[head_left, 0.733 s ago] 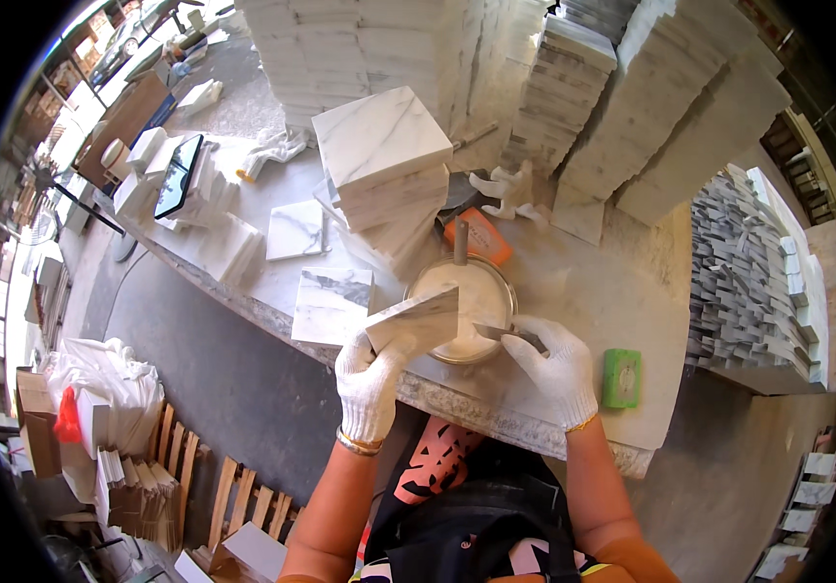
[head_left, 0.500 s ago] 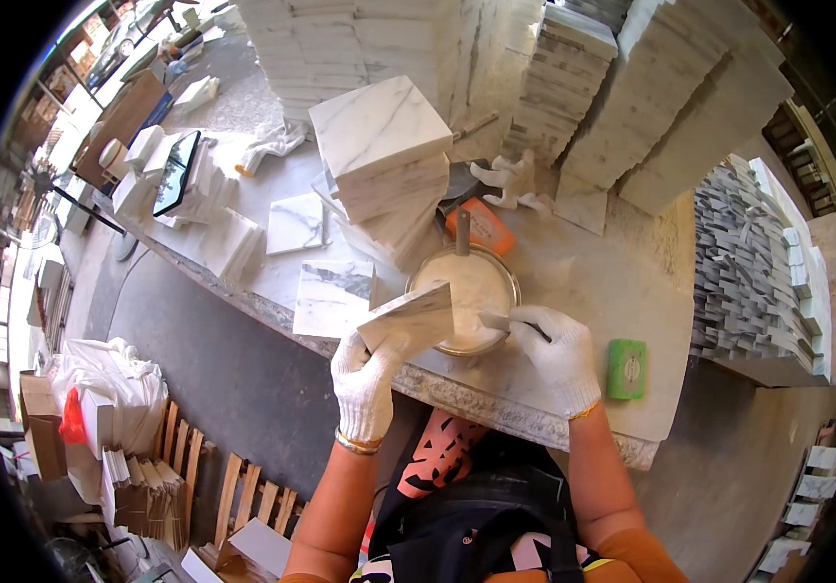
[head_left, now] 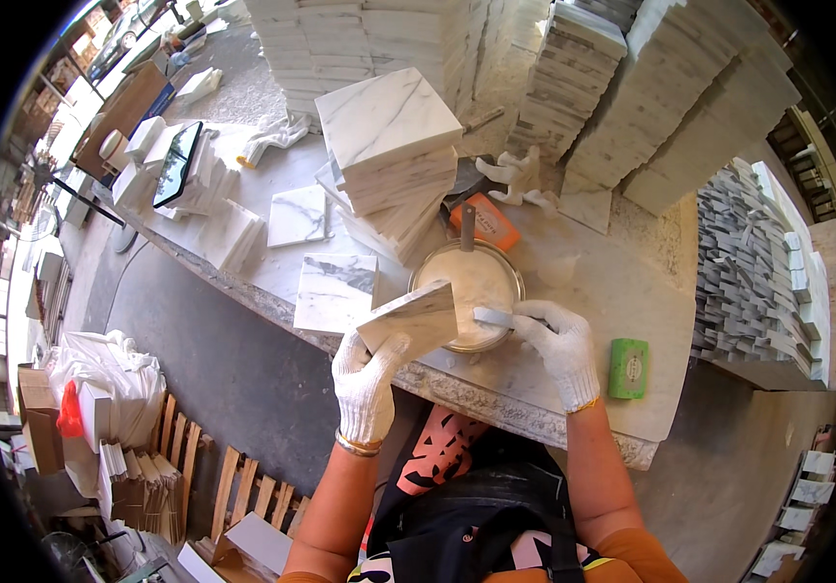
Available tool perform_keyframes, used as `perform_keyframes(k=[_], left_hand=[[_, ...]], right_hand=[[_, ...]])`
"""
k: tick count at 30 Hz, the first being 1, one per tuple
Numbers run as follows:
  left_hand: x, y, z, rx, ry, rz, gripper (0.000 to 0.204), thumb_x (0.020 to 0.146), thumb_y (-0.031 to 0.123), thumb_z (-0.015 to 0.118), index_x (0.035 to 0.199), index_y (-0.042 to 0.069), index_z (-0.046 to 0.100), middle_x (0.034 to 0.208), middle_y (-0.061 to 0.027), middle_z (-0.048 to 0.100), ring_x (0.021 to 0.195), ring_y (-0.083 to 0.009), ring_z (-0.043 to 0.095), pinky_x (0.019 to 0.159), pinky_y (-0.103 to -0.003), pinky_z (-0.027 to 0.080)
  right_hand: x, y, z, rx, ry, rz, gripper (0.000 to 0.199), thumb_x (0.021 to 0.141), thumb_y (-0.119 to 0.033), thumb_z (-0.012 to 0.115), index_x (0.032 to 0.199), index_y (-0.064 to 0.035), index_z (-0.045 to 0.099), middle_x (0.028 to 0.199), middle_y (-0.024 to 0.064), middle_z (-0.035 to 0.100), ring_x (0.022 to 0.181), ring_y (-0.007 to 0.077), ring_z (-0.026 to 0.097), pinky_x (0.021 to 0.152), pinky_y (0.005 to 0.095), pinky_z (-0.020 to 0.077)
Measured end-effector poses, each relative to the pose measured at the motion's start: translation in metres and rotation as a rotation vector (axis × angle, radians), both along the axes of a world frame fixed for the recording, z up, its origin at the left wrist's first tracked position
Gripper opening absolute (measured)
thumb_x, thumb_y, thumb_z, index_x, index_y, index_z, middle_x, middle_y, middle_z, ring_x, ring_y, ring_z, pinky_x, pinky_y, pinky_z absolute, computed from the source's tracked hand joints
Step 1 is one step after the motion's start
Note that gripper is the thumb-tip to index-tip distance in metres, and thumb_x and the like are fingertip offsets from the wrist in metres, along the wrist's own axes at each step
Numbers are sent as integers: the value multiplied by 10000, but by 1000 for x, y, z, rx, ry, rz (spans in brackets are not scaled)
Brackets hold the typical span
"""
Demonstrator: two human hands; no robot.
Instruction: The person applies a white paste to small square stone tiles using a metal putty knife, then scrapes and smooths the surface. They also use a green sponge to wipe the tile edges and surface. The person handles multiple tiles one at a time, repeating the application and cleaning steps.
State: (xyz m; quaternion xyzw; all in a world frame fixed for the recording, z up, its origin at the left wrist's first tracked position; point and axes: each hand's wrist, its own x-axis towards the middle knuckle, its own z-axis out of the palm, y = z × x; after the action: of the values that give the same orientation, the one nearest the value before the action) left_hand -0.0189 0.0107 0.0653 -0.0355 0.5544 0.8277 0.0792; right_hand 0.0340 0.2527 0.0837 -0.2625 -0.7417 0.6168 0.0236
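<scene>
From the head camera I'm looking down at a marble workbench (head_left: 622, 291), and both gloved hands are busy at its near edge. My left hand (head_left: 367, 381) is closed around the near corner of a square marble tile (head_left: 414, 318), holding it tilted just above the bench, its far edge overlapping the left rim of a round metal bowl (head_left: 471, 282) of white paste. My right hand (head_left: 559, 340) sits just right of that bowl, fingers clamped on a thin flat scraper (head_left: 494, 316) whose blade reaches left over the paste, close to the tile's right edge. A stick (head_left: 468, 228) stands in the far side of the bowl. Left of the tile, another veined tile (head_left: 333, 290) lies flat. Farther back a stack of tiles (head_left: 391, 146) rises, with an orange box (head_left: 489, 222) beside it. A green sponge-like block (head_left: 628, 368) rests right of my right hand.
</scene>
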Motion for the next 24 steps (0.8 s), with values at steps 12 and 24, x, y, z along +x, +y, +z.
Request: perform_keyframes(k=[12,24], left_hand=[[7,2,-1,81,-90,-66,375,890,15,707,1254,-39,634,1155,-100,702,1037,-178,639,949,-328,499],[11,5,3,126,-92,-89,392,888,22,731,1261,-47,630,1156,-108,710,1026,-175,658,923,-318,518]], right_hand=[[1,-11,43,-142,142,-187,261,918,-127,729,1155,-20,742,862,37,740,695,73,646,606,211,460],[-5,-36,62,-76,236,-126,233,920,-125,734,1112,6,738,864,56,735,684,91,657,596,205,467]])
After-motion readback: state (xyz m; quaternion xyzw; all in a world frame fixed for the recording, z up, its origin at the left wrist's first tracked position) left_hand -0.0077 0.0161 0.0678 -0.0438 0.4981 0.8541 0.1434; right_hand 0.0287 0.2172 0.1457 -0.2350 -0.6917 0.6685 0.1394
